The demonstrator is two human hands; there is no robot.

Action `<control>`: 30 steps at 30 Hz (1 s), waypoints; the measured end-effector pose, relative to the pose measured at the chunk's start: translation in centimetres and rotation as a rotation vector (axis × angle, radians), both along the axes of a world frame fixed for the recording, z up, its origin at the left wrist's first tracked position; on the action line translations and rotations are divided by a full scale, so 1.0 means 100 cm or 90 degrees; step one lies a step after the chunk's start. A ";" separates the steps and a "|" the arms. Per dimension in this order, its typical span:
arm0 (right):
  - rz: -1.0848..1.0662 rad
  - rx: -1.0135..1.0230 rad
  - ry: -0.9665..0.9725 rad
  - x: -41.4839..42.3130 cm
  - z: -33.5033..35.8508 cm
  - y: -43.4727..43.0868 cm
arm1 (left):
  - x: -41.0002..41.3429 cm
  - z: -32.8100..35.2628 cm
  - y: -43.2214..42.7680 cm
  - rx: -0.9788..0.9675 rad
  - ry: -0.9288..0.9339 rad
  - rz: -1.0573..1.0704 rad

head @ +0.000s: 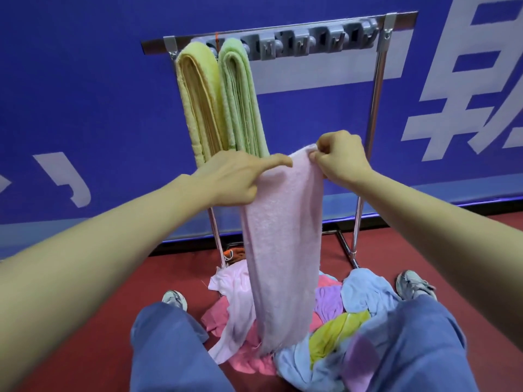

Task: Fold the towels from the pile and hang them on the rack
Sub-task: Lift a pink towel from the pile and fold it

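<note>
A pale pink towel (pixel 283 236) hangs lengthwise in front of me, folded into a narrow strip, its lower end reaching the pile (pixel 334 329) of mixed pink, blue, purple and yellow towels on the floor. My right hand (pixel 339 158) pinches the towel's top right corner. My left hand (pixel 237 176) grips the top left edge, index finger stretched along the fold. Behind stands the metal rack (pixel 376 89), with a folded yellow towel (pixel 198 100) and a folded green towel (pixel 240 94) hanging at its left end.
Grey clips (pixel 319 41) line the rack's top bar to the right of the hung towels. A blue wall banner (pixel 85 94) stands close behind the rack. My knees (pixel 169 343) and shoes (pixel 414 284) flank the pile on the red floor.
</note>
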State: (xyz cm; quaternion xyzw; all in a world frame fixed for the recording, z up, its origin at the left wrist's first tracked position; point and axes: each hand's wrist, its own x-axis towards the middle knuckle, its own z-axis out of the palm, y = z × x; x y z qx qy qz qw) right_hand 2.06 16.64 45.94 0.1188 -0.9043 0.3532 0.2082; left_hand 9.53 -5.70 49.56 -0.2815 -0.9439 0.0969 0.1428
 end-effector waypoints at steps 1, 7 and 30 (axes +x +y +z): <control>0.001 -0.001 -0.005 -0.002 -0.004 -0.002 | -0.001 -0.004 0.000 0.010 -0.031 0.017; -0.016 0.042 0.004 0.003 -0.030 -0.010 | -0.019 -0.031 -0.007 0.208 -0.214 0.197; 0.214 0.044 0.155 0.044 -0.086 -0.046 | -0.021 -0.057 0.016 0.692 -0.540 0.287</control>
